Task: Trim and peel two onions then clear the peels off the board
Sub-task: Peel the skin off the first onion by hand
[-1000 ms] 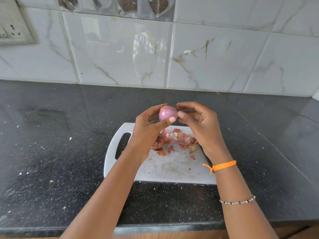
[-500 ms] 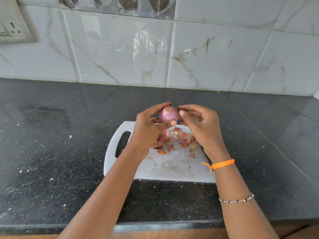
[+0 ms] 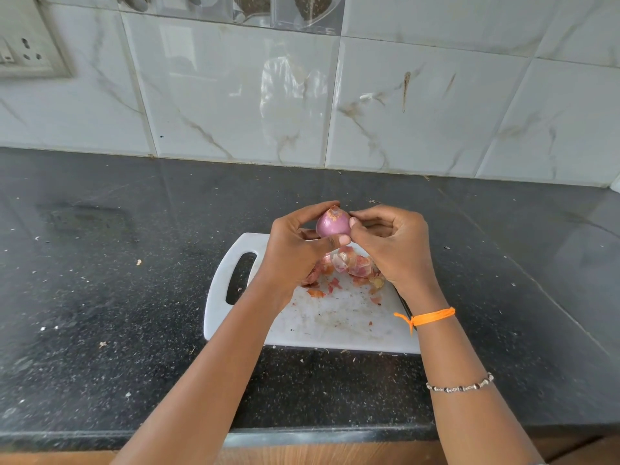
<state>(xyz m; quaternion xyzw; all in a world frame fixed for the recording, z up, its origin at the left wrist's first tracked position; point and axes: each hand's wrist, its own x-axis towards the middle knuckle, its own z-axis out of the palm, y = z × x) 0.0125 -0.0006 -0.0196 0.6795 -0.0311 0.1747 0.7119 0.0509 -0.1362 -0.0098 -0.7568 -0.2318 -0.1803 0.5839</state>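
A small purple onion (image 3: 332, 224) is held above the white cutting board (image 3: 335, 323). My left hand (image 3: 295, 246) grips it from the left, thumb below and forefinger over the top. My right hand (image 3: 392, 243) pinches at the onion's right side with curled fingers. A pile of pink onion peels (image 3: 349, 266) lies on the far part of the board under my hands, with small scraps scattered nearer. A dark strip that may be a knife (image 3: 404, 305) shows at the board's right edge, mostly hidden by my right wrist.
The board sits on a black speckled counter (image 3: 100, 297) with small crumbs on it. A tiled wall (image 3: 302, 95) rises behind, with a socket (image 3: 23, 55) at the upper left. The counter's front edge (image 3: 302, 434) runs below my forearms.
The onion has been turned in my hands, so its trimmed end now faces up and toward me. Both hands stay above the board's far end.
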